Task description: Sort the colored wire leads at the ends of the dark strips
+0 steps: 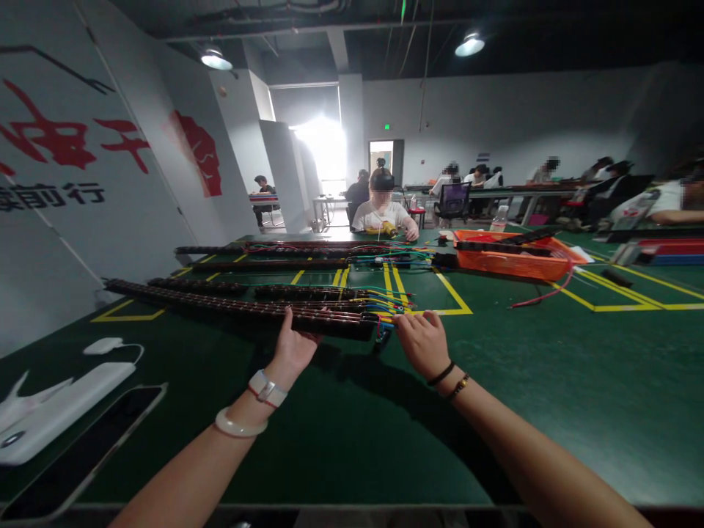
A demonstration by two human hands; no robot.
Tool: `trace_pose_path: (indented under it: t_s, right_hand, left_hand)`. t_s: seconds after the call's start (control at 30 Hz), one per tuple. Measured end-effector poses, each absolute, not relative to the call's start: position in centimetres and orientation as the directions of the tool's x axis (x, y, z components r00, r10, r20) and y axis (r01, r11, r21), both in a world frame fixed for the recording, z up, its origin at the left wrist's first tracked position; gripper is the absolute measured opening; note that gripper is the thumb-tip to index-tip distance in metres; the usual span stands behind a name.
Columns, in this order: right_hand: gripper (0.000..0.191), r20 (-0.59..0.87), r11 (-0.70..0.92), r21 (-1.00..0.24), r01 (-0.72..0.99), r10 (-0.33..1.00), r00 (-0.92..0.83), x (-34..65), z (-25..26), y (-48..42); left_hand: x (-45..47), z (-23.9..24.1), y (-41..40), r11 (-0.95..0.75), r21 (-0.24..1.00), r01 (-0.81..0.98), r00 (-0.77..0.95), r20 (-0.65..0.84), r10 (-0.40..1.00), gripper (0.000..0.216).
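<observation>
A long black strip (pixel 236 302) with dark red-brown wires along its top slants across the table. My left hand (pixel 297 345) grips it from below near its right end, the thumb over the near edge and the other fingers hidden underneath. At that end my right hand (pixel 423 341) is closed in a pinch on yellow and blue wires (pixel 385 320) coming out of the strip. Its fingertips are partly hidden, so I cannot tell how many wires it holds. Behind lie more black strips (pixel 302 292) with loose coloured wire ends (pixel 388 299).
An orange bin (pixel 506 262) with black strips in it stands at the back right. A phone (pixel 88 451) and a white device (pixel 71 411) lie at the left on the green table (pixel 550 381), which has yellow tape lines. A person (pixel 379 213) sits opposite with a yellow tool (pixel 389 229).
</observation>
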State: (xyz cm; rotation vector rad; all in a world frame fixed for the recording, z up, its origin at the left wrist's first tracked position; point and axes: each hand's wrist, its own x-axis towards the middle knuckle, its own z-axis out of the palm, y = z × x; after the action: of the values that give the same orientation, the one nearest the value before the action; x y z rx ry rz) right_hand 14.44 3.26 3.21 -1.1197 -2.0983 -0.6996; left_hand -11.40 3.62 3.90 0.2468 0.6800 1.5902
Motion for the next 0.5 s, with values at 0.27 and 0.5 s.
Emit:
trace_pose_path:
  t_s: [0.27, 0.5]
  right_hand:
    - [0.016, 0.780, 0.542, 0.166, 0.824, 0.439, -0.446, 13.6, 3.0, 2.4]
    - [0.014, 0.776, 0.581, 0.206, 0.787, 0.393, -0.494, 13.3, 2.1, 2.1]
  left_hand:
    - [-11.4, 5.0, 2.7, -0.154, 0.491, -0.857, -0.290, -0.213, 0.933, 0.030]
    - [-11.4, 4.5, 1.6, -0.190, 0.512, -0.838, -0.343, -0.223, 0.913, 0.034]
